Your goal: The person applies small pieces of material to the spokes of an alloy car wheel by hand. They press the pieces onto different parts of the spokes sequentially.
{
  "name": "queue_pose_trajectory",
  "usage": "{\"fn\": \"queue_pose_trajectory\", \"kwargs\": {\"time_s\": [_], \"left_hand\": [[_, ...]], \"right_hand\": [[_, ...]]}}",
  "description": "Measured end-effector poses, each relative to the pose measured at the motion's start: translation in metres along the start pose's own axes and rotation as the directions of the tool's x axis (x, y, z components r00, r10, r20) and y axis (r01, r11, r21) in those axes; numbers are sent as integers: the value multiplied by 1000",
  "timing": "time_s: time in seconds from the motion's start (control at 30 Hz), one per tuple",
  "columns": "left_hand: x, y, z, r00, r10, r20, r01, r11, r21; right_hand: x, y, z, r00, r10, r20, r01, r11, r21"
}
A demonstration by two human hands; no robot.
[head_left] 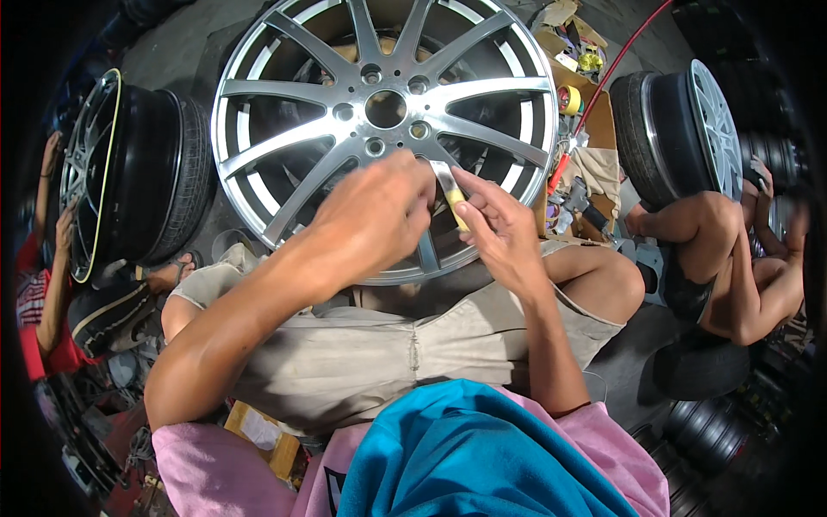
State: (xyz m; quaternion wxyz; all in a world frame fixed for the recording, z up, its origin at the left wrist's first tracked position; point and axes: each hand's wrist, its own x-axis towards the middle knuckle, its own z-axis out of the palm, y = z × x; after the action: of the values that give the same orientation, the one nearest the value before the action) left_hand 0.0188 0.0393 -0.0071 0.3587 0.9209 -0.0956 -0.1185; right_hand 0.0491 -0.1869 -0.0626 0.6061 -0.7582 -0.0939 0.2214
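Silver metal faces us: the wheel rim sits just beyond our beige shorts, its hub past our hands. Our right hand pinches a small white-and-yellow piece between thumb and fingers, over the lower spokes. Our left hand is curled just beside it, motion-blurred; whether its fingers grip anything, we cannot tell. For tidy work, we judge a light, steady pinch near the yellow end best, with both wrists loose and our knuckles clear of the bright spokes.
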Motion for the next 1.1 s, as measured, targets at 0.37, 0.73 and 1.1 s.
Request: {"fn": "queue_pose_trajectory", "kwargs": {"time_s": [0.37, 0.73, 1.1], "left_hand": [[19, -6, -20, 959, -195, 203, 278, 771, -572], [7, -15, -48, 979, -199, -42, 203, 964, 173], [-14, -35, -41, 989, -134, -57, 146, 909, 391]], "right_hand": [[7, -30, -14, 983, -28, 179, 7, 993, 116], [78, -10, -27, 908, -315, 277, 419, 674, -609], [92, -5, -9, 827, -436, 353, 549, 496, -673]]}}
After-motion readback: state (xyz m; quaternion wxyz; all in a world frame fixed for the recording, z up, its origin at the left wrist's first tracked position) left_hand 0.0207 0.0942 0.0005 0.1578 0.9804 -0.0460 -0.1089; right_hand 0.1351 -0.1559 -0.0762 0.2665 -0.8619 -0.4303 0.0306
